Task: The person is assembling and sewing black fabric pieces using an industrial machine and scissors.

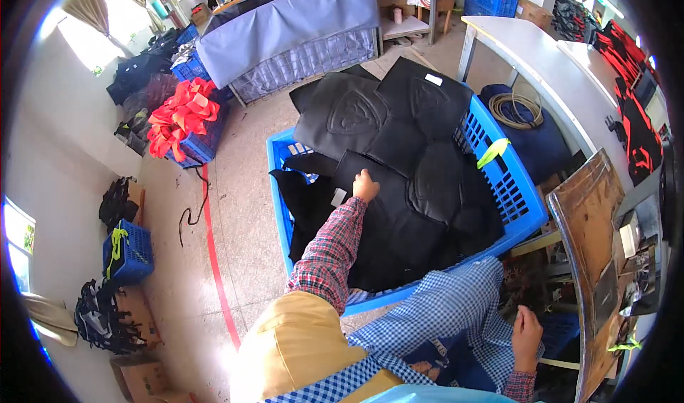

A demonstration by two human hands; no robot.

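Note:
A large blue plastic basket (pixel 514 214) stands before me, heaped with black padded panels (pixel 427 162), some embossed with a raised emblem. My left hand (pixel 365 187) reaches over the heap, its fingers closed on the edge of a black panel (pixel 385 202). A white label (pixel 338 197) lies close to that wrist, and another white label (pixel 433 79) shows on a far panel. Beside my blue checked apron (pixel 456 296), my right hand (pixel 526 332) hangs low with its fingers curled; nothing shows in it.
To the right are a white-topped table (pixel 531 43), a coiled hose (pixel 514 111) and a worn wooden board (pixel 581 218). Red strips (pixel 184 114) fill a crate at the left. A grey-blue covered rack (pixel 292 29) stands behind. Red tape (pixel 215 260) runs along the floor.

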